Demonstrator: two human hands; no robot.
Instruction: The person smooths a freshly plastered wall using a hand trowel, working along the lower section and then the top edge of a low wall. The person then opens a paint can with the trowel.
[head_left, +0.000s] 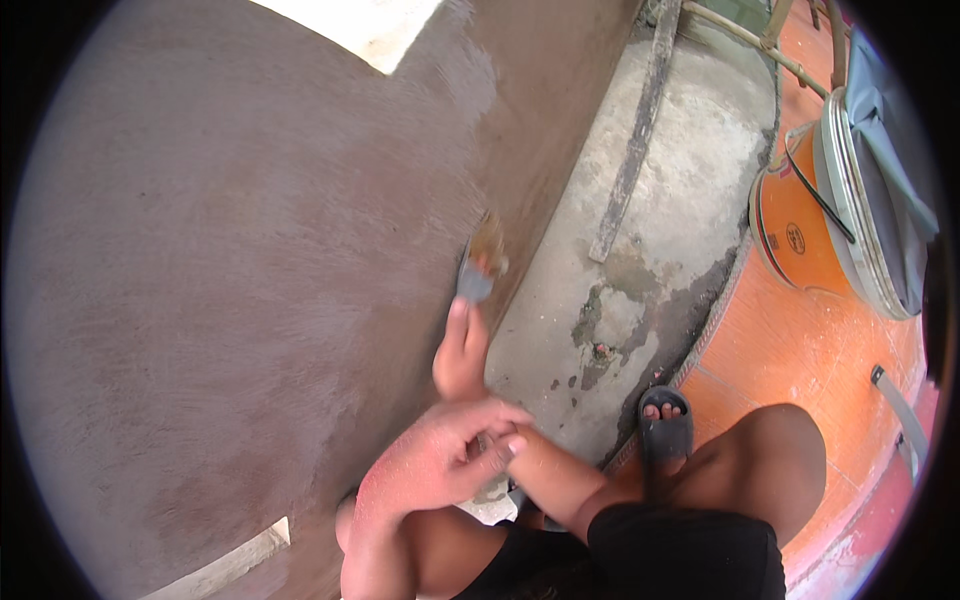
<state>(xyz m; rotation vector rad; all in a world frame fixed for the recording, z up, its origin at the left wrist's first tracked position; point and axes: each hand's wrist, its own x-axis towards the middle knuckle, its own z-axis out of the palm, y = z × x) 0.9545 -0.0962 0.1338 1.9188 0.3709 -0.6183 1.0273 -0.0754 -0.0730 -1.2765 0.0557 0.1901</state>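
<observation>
My right hand [462, 352] reaches forward along the brown plastered wall [250, 220]. It is closed around a paintbrush [487, 240] with a grey body and pale tan bristles. The bristle end lies against or very close to the wall, near its lower edge; motion smears it slightly. Nearer to me, my left hand [435, 455] overlaps my right forearm in the view. Its fingers are loosely curled, thumb towards the index finger, and no object shows in them. Whether it touches the forearm I cannot tell.
A grey concrete strip [690, 130] with damp patches runs beside the wall; a long wooden strip [640, 150] lies on it. At right, an orange bucket [800, 235] stands on orange tiles [770, 350] beside a grey cloth [890, 150]. My sandalled foot [665, 420] is near the tile edge.
</observation>
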